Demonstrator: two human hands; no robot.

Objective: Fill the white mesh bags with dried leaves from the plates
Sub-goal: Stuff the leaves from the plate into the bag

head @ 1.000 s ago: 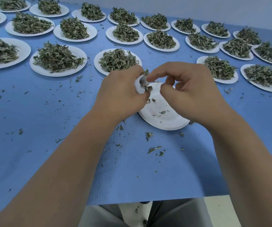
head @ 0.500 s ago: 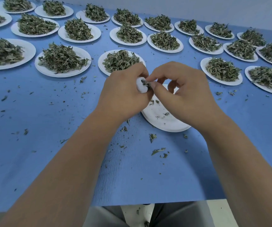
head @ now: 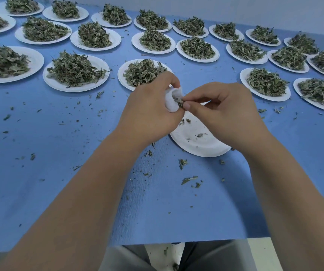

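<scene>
My left hand [head: 147, 110] grips a small white mesh bag [head: 171, 99] above the middle of the blue table; most of the bag is hidden inside the fist. My right hand [head: 221, 114] pinches a few dried leaves [head: 179, 102] with thumb and forefinger right at the bag's mouth. Under both hands lies a white paper plate [head: 200, 143] that holds only a few leaf crumbs.
Several white plates heaped with dried green leaves fill the far half of the blue table [head: 49, 153]; the nearest heap [head: 143, 72] sits just beyond my left hand. Leaf scraps [head: 189, 179] lie scattered on the cloth near the table's front edge.
My right hand has brought a pinch of leaves to the bag's mouth. More of the white bag shows out of my left fist. The view has tilted slightly down.
</scene>
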